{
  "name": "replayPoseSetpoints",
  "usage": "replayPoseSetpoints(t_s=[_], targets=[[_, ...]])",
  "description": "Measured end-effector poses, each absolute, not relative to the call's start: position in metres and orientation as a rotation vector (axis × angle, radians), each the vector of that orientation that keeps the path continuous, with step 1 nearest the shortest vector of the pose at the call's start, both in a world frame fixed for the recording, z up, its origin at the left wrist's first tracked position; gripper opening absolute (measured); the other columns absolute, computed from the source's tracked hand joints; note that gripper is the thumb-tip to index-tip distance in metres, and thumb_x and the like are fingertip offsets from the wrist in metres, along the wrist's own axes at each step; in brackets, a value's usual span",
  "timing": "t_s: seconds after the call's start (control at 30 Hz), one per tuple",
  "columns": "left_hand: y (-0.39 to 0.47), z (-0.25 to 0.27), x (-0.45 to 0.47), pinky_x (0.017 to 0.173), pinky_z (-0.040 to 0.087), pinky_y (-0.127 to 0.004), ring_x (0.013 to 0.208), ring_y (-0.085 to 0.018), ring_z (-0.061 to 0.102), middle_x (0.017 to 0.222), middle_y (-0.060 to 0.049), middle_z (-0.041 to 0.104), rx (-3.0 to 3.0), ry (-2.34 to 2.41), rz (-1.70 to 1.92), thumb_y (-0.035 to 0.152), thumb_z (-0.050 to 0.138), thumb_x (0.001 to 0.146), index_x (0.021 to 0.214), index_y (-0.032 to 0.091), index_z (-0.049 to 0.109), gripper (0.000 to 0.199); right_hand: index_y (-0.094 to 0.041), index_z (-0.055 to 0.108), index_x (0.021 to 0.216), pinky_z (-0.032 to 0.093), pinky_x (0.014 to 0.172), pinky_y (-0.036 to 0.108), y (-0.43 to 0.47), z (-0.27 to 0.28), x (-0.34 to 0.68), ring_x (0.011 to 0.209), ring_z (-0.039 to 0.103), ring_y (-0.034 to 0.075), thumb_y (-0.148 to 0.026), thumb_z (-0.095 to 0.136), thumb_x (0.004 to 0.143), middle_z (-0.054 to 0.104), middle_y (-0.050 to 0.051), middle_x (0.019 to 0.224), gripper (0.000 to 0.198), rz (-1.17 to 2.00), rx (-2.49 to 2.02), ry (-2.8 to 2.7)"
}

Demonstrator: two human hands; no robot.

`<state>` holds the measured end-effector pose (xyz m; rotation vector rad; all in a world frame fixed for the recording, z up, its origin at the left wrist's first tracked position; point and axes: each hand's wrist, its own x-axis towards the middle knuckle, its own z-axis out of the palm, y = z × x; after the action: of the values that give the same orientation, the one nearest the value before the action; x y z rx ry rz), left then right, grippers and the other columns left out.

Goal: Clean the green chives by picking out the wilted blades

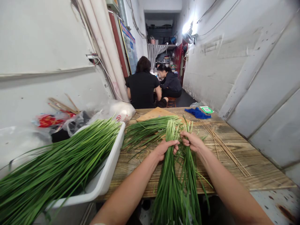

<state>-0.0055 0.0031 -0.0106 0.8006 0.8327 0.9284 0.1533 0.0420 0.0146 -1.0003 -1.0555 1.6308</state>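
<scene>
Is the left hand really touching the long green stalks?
Touching. The head view shows the left hand wrapped around a bundle of green stalks, its thumb lying across the front.

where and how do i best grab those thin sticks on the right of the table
Around mid-length on the thin sticks, probably with the right hand once it lets go of its green stalks, coming from above and the right. Most lie flat and nearly parallel, slanting across the table, so a grip across their length should gather most.
</scene>
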Motion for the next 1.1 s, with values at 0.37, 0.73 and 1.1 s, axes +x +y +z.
replayPoseSetpoints(t_s=[0.37,0.73,1.1], targets=[[0.002,-0.012,-0.002,0.043,0.042,-0.018,0.044,-0.007,0.053,0.060,-0.002,0.062,0.784,0.813,0.909,0.033,0.076,0.067,0.089,0.009,0.068,0.034,-0.019,0.045,0.062,0.015,0.031,0.015,0.042,0.007,0.149,0.032,0.022,0.001,-0.040,0.082,0.057,0.029,-0.013,0.040,0.044,1.596,-0.943,-1.113],[0.003,-0.007,-0.003,0.044,0.041,-0.019,0.043,-0.006,0.052,0.057,0.000,0.060,0.691,0.897,1.041,0.024,0.078,0.064,0.074,0.011,0.061,0.024,-0.015,0.062,0.088,0.016,0.033,0.016,0.043,0.018,0.160,0.036,0.025,0.002,-0.041,0.080,0.061,0.032,-0.012,0.043,0.041,1.680,-0.905,-1.164],[0.002,-0.005,-0.003,0.043,0.037,-0.017,0.042,-0.004,0.047,0.055,0.001,0.057,0.731,0.885,1.074,0.024,0.078,0.060,0.068,0.012,0.058,0.025,-0.015,0.050,0.058,0.018,0.030,0.013,0.051,0.011,0.162,0.036,0.024,0.000,-0.032,0.087,0.054,0.034,-0.010,0.045,0.041,1.556,-0.895,-1.010]])
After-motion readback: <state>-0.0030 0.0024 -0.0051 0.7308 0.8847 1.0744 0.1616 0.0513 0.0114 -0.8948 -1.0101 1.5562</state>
